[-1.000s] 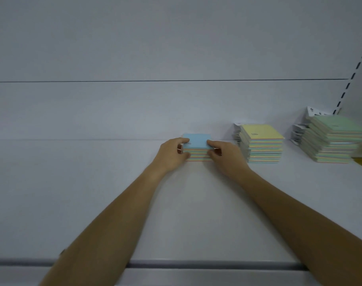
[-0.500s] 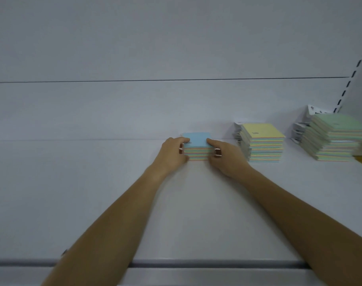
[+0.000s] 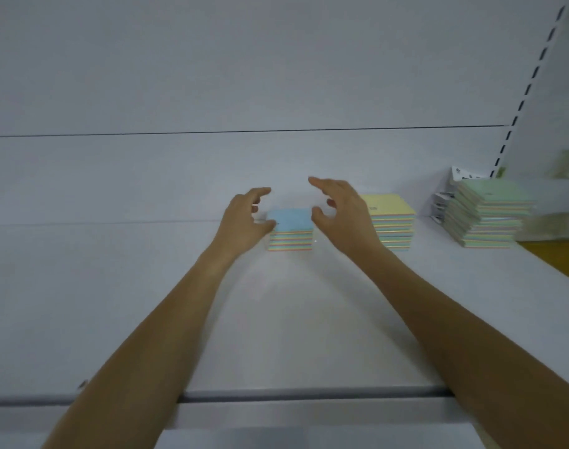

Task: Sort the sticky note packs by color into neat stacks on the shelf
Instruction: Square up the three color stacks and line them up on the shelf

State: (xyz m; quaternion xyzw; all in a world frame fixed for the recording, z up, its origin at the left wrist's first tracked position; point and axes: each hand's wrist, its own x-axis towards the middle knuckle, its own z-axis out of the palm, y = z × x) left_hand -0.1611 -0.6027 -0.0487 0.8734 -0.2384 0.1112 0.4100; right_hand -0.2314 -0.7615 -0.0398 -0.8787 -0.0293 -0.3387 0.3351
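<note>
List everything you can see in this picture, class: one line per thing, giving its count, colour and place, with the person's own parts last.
blue-topped stack: one, blue top with multicoloured edges, centre of the shelf between the hands
yellow-topped stack: one, yellow top, just right of the blue one
green-topped stack: one, green top, far right, slightly fanned
white printed packs: a few, white with dark print, behind the green stack; exact count unclear
shelf: one, white, holding all the stacks
slotted upright: one, white with black slots, top right
orange surface: one patch, right edge
left hand: one, open, at the blue stack's left side
right hand: one, open, at its right side
</note>
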